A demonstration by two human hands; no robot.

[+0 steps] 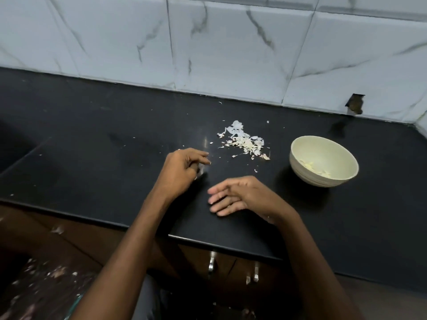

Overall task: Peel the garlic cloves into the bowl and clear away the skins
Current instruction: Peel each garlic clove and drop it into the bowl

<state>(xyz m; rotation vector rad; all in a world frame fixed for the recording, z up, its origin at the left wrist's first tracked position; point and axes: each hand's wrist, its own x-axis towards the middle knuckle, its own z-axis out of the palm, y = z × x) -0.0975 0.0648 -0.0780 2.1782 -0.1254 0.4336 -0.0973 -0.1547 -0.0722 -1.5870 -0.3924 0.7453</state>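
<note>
On the black surface (92, 135), near its front edge, my left hand (182, 172) rests with fingers loosely curled; whether it holds a bit of skin I cannot tell. My right hand (238, 195) lies just beside it, fingers relaxed and nearly straight, holding nothing. Farther back is the pile of garlic skins (245, 142). To its right stands the bowl (323, 179) with peeled cloves (314, 168) inside.

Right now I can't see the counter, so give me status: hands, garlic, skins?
Left hand curled, grip unclear; right hand open, empty. Peeled garlic in bowl. Skins still piled on counter, nothing blocking.
</note>
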